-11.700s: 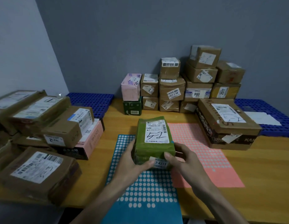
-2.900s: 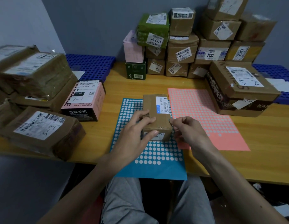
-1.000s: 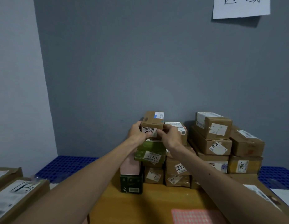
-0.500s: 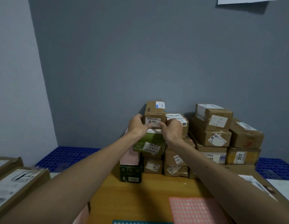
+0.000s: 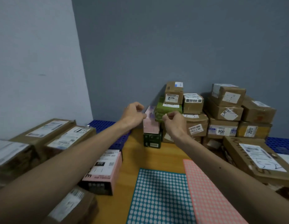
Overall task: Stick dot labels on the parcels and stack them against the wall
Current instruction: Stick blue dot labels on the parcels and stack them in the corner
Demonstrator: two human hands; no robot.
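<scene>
Parcels not yet labelled crowd the table's [image 5: 164,156] left edge, the pink box [image 5: 102,171] nearest the empty, loosely curled left hand [image 5: 132,113], its long axis running toward the wall stack [image 5: 173,94]; the right hand [image 5: 174,122], equally empty, hangs farther off.

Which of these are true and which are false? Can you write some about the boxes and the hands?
1. A small brown box sits on top of the green box. True.
2. The left hand is holding a box. False: it holds nothing, and so does the right hand.
3. The blue dot sheet lies left of the pink dot sheet. True.
4. The pink box by the wall stands on a red box. False: it stands on a dark green box.
</scene>
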